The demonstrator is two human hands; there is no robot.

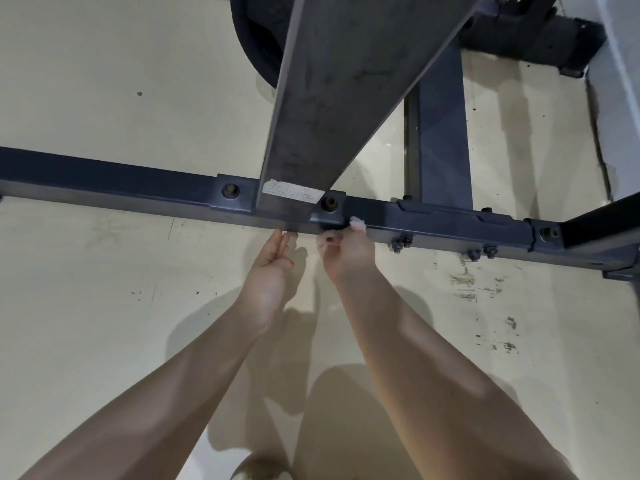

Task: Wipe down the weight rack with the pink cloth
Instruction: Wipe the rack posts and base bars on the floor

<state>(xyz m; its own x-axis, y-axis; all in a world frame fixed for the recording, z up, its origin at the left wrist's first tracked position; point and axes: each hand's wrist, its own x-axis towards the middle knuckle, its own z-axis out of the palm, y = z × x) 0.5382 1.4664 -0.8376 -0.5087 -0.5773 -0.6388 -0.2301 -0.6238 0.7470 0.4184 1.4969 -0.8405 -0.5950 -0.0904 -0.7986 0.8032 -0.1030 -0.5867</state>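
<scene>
The weight rack's dark blue base beam runs across the floor from left to right, and a grey upright post rises from its bolted bracket toward the camera. My right hand grips the pink cloth and presses it against the front face of the beam just right of the post's foot; only small bits of cloth show around the fingers. My left hand is beside it with straight fingers, whose tips touch the beam's lower edge under the post.
A black weight plate hangs behind the post at the top. A second beam runs back toward a dark foot near the white wall. Bolts stick out of the beam to the right. The cream floor is scuffed.
</scene>
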